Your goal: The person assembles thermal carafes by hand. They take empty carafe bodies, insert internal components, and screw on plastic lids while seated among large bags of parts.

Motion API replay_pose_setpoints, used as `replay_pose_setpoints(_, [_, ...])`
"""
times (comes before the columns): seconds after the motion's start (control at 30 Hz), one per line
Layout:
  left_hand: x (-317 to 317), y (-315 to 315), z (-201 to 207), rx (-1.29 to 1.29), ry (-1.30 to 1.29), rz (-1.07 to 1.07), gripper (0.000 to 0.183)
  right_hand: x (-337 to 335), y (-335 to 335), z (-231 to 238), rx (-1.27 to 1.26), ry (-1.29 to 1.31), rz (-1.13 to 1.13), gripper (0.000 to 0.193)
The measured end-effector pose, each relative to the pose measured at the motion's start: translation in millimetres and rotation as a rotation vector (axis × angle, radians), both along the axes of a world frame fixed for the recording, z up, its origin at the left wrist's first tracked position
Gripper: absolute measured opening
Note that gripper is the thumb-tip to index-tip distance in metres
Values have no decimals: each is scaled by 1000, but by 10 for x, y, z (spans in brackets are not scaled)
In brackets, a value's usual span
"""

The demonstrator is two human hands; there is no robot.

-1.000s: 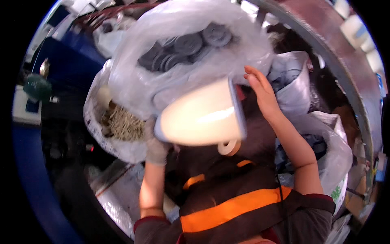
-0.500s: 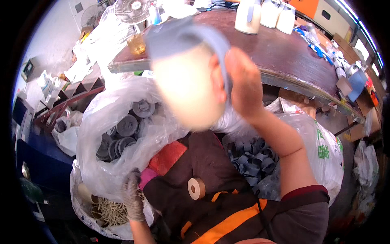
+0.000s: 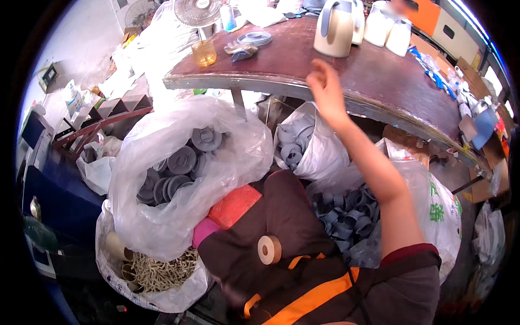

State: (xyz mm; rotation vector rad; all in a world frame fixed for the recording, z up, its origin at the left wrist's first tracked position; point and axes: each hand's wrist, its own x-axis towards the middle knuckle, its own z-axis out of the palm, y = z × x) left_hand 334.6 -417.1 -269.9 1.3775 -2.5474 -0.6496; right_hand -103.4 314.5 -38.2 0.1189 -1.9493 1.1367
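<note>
My right hand [image 3: 327, 92] is open, fingers apart, just in front of a cream jug [image 3: 333, 32] with a grey handle that stands on the brown table; nothing is in the hand. My left hand shows at most as a blurred patch by the left edge of my dark apron [image 3: 292, 216], its fingers not readable. A roll of tape [image 3: 269, 249] lies on my lap. Round grey lids [image 3: 181, 160] fill a clear plastic bag [image 3: 130, 216] on the left. Curved grey plastic parts [image 3: 346, 219] fill the bag to the right of my lap.
More cream jugs [image 3: 376, 24] stand at the back of the table [image 3: 260, 67], with a glass of amber liquid [image 3: 204, 53], a glove [image 3: 240, 50] and a fan [image 3: 197, 11] toward the left. Below sit a white bag of grey parts [image 3: 325, 157] and a sack of short beige pieces [image 3: 162, 271].
The cream jug has gone from my right hand to the table, and that hand has let go. My gloved left hand has left its place beside the lid bag.
</note>
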Motion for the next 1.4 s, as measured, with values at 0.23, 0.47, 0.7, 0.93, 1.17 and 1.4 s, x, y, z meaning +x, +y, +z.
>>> replay_pose_setpoints(0.23, [-196, 417, -381, -109, -212, -129, 38, 428, -807, -588, -97, -302, 433, 34])
replay_pose_setpoints(0.47, [-718, 726, -547, -209, -336, -343, 35, 551, -964, -612, 19, -351, 491, 31])
replay_pose_setpoints(0.7, [-672, 714, -651, -288, -532, -421, 31, 774, -829, -865, 49, -428, 476, 28])
replay_pose_setpoints(0.93, [-430, 773, -535, -369, -823, -600, 28, 672, -1235, -991, 66, -449, 603, 28])
replay_pose_setpoints(1.17, [-388, 1542, 1307, -609, -721, -1036, 25, 1036, -2032, -1139, 145, -684, 1008, 38])
replay_pose_setpoints(1.4, [-1852, 3073, 2361, -668, 309, -1291, 32, 1926, -2511, -1045, -52, -563, 1384, 116])
